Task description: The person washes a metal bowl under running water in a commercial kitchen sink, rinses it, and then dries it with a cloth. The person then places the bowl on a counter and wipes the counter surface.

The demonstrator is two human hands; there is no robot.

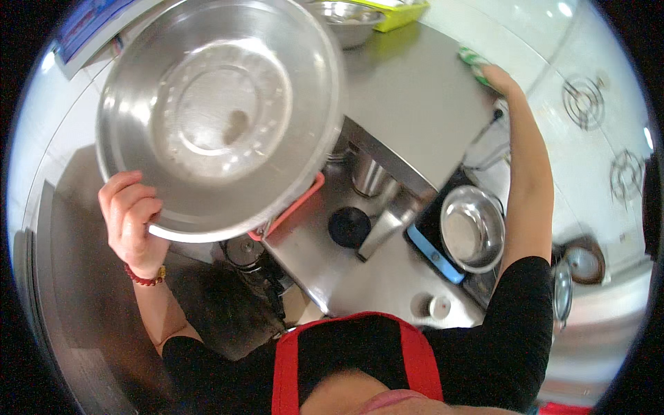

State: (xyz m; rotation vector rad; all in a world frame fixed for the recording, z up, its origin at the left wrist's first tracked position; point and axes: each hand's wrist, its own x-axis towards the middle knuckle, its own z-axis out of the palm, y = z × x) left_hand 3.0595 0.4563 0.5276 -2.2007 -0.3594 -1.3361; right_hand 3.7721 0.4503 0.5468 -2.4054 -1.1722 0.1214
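My left hand grips the rim of a large round stainless steel basin, fingers over the edge. The basin is lifted and hides part of the counter behind it. A dark spot shows in its bottom. My right arm reaches far out at the upper right, where my right hand is closed on a green and white cloth at the far edge of a raised steel shelf.
A steel bowl stands by a blue-edged appliance. Under the shelf are a steel pot and a black round object. A white cup sits near me. Another bowl and a yellow-green container stand on the shelf's back.
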